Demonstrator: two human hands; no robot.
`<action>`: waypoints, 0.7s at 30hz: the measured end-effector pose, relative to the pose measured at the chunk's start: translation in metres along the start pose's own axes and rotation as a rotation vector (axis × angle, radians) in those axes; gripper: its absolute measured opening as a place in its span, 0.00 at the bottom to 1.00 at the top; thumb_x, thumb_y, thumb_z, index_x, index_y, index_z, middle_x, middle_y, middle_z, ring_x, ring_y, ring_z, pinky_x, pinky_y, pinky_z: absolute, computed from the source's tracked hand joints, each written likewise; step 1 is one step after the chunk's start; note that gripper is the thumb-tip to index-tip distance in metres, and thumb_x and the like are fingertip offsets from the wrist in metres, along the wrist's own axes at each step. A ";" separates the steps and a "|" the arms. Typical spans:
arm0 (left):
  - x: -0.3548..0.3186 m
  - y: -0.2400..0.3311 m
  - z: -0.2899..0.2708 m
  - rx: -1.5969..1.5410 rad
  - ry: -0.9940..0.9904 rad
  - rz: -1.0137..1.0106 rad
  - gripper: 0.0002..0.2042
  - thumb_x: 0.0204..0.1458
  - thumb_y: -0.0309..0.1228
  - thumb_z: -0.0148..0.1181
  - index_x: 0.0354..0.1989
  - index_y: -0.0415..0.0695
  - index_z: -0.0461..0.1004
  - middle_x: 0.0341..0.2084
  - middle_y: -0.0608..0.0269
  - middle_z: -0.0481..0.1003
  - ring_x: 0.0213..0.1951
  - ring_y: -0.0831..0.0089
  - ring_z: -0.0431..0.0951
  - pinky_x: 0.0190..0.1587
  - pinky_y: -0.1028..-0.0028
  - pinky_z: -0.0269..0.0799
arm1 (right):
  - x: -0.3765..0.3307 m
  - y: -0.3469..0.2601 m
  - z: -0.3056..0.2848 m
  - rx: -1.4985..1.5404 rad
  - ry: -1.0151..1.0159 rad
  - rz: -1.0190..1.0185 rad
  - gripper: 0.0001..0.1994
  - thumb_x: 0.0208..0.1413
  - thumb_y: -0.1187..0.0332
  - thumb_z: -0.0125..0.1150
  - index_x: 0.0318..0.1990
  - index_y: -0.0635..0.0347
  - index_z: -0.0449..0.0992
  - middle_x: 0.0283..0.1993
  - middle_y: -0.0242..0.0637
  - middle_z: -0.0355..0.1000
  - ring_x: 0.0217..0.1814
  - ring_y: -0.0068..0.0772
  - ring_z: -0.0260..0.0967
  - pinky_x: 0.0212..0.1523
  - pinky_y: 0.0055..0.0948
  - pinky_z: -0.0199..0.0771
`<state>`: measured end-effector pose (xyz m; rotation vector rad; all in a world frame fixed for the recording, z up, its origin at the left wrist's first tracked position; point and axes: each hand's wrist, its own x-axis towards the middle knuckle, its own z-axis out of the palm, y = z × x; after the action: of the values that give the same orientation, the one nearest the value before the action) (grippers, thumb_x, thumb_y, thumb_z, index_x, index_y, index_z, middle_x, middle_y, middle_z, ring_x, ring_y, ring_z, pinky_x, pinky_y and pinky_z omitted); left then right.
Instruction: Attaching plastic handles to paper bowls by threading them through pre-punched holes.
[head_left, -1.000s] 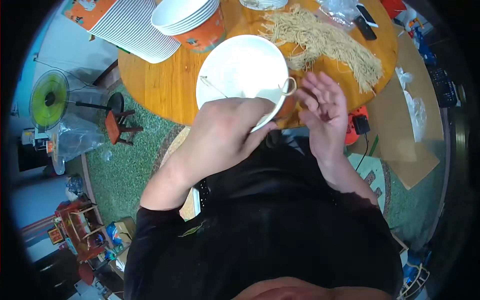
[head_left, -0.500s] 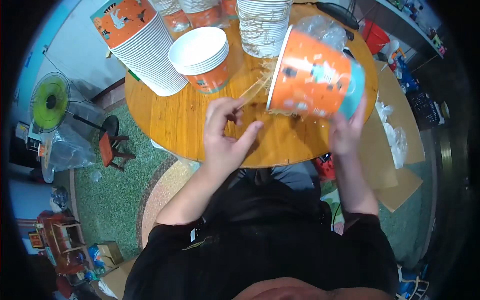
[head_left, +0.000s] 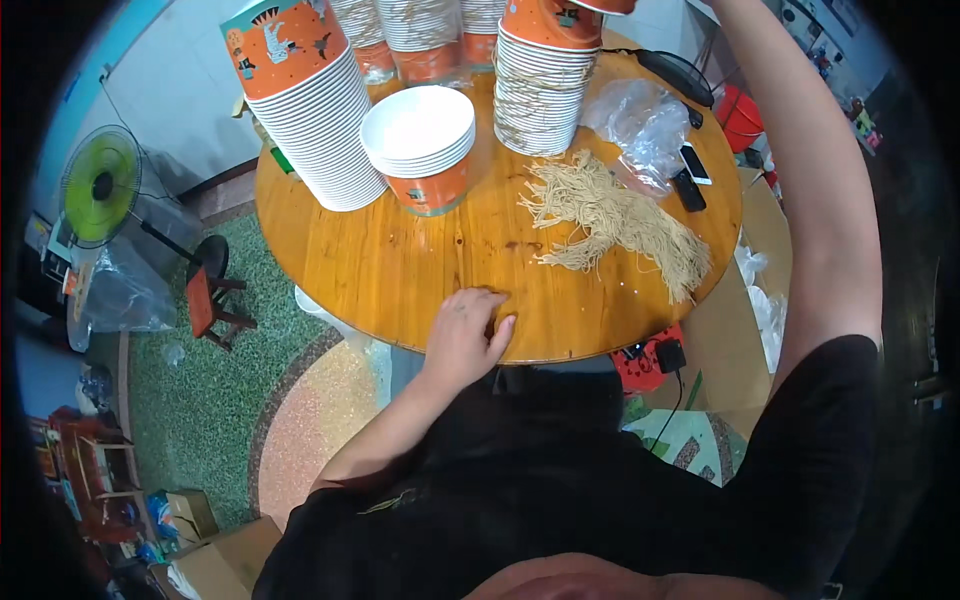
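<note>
An orange paper tub (head_left: 545,25) is seen upside down at the upper edge of the view, topping a stack of tubs (head_left: 543,95) hung with tan strings. The right forearm (head_left: 815,150) is stretched up past it; the right hand is cut off, so its grip cannot be told. A bundle of string (head_left: 630,215) is laid just below the stack. The left hand (head_left: 463,335), loosely curled, is rested at the near edge of the wooden table (head_left: 350,275).
</note>
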<state>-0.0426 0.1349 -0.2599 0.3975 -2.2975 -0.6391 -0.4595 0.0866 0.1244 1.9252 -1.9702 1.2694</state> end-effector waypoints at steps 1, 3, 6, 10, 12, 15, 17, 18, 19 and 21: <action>0.001 0.001 -0.002 0.022 -0.026 0.018 0.13 0.53 0.31 0.67 0.44 0.38 0.78 0.39 0.51 0.78 0.44 0.51 0.78 0.49 0.57 0.73 | 0.008 0.000 0.007 0.002 -0.004 -0.004 0.22 0.50 0.56 0.77 0.45 0.64 0.83 0.42 0.37 0.83 0.43 0.28 0.78 0.46 0.31 0.78; -0.001 -0.003 -0.003 0.021 -0.013 0.022 0.13 0.53 0.30 0.68 0.44 0.39 0.77 0.38 0.51 0.78 0.42 0.51 0.78 0.48 0.58 0.74 | 0.019 -0.003 0.022 -0.169 0.129 0.011 0.17 0.51 0.56 0.77 0.38 0.63 0.85 0.36 0.35 0.83 0.35 0.26 0.78 0.39 0.31 0.77; 0.001 -0.005 -0.002 -0.007 -0.014 0.012 0.13 0.53 0.29 0.68 0.44 0.39 0.76 0.37 0.51 0.77 0.40 0.51 0.78 0.46 0.58 0.74 | 0.027 0.010 0.036 -0.059 0.044 0.073 0.19 0.51 0.52 0.75 0.36 0.62 0.85 0.33 0.40 0.83 0.33 0.30 0.77 0.38 0.32 0.76; -0.001 -0.006 -0.002 -0.026 -0.024 -0.043 0.11 0.53 0.30 0.68 0.42 0.39 0.77 0.35 0.53 0.77 0.40 0.52 0.78 0.46 0.58 0.74 | 0.010 0.013 0.068 -0.436 0.053 0.052 0.28 0.51 0.41 0.70 0.40 0.62 0.85 0.37 0.57 0.81 0.39 0.52 0.80 0.46 0.42 0.79; -0.001 -0.006 -0.002 -0.025 -0.013 -0.025 0.11 0.53 0.29 0.68 0.41 0.39 0.77 0.34 0.53 0.77 0.40 0.52 0.78 0.46 0.58 0.74 | -0.001 0.017 0.084 -0.552 0.101 -0.001 0.29 0.51 0.41 0.69 0.42 0.62 0.85 0.41 0.60 0.80 0.45 0.57 0.79 0.50 0.45 0.78; 0.001 -0.005 -0.002 -0.029 -0.008 -0.009 0.10 0.53 0.29 0.68 0.41 0.39 0.77 0.34 0.53 0.77 0.40 0.52 0.79 0.46 0.58 0.74 | -0.010 0.022 0.104 -0.743 0.059 0.043 0.32 0.52 0.42 0.68 0.51 0.64 0.82 0.56 0.64 0.75 0.60 0.63 0.71 0.61 0.50 0.72; 0.003 -0.005 0.000 -0.034 -0.017 -0.014 0.11 0.53 0.29 0.68 0.41 0.39 0.77 0.34 0.53 0.77 0.40 0.53 0.79 0.46 0.59 0.74 | -0.031 0.028 0.121 -0.976 0.649 -0.390 0.33 0.50 0.46 0.70 0.55 0.64 0.78 0.58 0.61 0.73 0.63 0.63 0.69 0.66 0.50 0.68; 0.001 -0.007 -0.002 -0.027 -0.018 -0.022 0.11 0.53 0.29 0.68 0.41 0.39 0.77 0.34 0.53 0.78 0.40 0.53 0.79 0.46 0.59 0.74 | -0.040 0.013 0.137 -0.751 0.657 -0.483 0.31 0.49 0.50 0.72 0.54 0.64 0.77 0.57 0.58 0.73 0.61 0.62 0.69 0.64 0.51 0.68; -0.002 -0.009 -0.004 -0.021 -0.020 -0.030 0.11 0.53 0.29 0.68 0.41 0.39 0.77 0.35 0.53 0.78 0.40 0.53 0.79 0.47 0.59 0.74 | -0.048 -0.004 0.151 -0.523 0.660 -0.567 0.29 0.48 0.53 0.73 0.53 0.65 0.76 0.55 0.56 0.73 0.59 0.61 0.69 0.63 0.52 0.67; 0.002 -0.008 -0.001 -0.030 -0.034 -0.024 0.11 0.53 0.29 0.68 0.41 0.39 0.77 0.35 0.53 0.78 0.40 0.52 0.78 0.46 0.58 0.74 | -0.075 -0.005 0.178 -0.347 0.326 -0.522 0.19 0.46 0.63 0.72 0.42 0.64 0.76 0.42 0.52 0.73 0.48 0.60 0.68 0.52 0.53 0.66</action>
<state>-0.0428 0.1272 -0.2624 0.4036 -2.3156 -0.6967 -0.3590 0.0375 -0.0329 1.7572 -1.3067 0.9477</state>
